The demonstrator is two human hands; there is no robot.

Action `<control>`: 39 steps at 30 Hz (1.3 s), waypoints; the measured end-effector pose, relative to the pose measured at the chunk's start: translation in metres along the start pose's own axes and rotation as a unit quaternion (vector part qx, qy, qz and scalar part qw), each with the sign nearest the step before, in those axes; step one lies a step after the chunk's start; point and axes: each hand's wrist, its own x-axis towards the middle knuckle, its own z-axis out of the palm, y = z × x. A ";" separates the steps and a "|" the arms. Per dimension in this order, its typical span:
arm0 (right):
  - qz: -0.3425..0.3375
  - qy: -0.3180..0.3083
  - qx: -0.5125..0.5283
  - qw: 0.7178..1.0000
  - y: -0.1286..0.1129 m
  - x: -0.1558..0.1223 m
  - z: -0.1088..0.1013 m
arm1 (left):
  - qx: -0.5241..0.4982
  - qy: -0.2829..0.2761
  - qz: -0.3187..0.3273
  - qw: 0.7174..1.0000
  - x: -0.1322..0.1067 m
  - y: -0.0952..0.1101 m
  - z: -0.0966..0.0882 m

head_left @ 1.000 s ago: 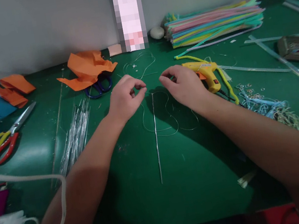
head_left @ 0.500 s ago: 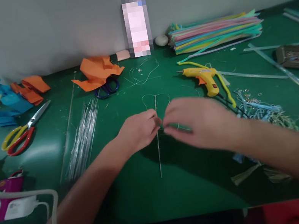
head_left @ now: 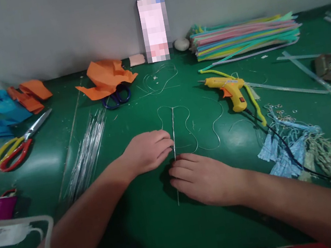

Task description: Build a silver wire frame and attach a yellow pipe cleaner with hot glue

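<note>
A thin silvery wire stem runs up and down the middle of the green table, and a fine looping thread spreads from its top to both sides. My left hand is closed, its fingertips on the stem from the left. Lower down, my right hand has its fingers curled together over the same stem, whose bottom end pokes out below them. The fingers hide the part of the stem that each hand grips.
Left are a wire bundle, scissors and blue paper. Orange paper lies over dark-handled scissors. To the right are a yellow glue gun, pipe cleaners and tassels. A phone leans on the wall.
My right hand has moved down and toward me, from beside my left fingers to the lower stem. My left hand stays near the middle of the stem. The view has shifted slightly.
</note>
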 end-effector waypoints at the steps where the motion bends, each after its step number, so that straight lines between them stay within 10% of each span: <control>1: 0.000 0.006 0.000 1.000 0.000 0.000 0.000 | 0.005 -0.004 0.004 1.000 0.001 -0.001 0.000; 39: 0.012 0.004 0.023 1.000 0.002 -0.008 -0.007 | 0.045 -0.039 0.021 0.998 -0.001 -0.011 -0.012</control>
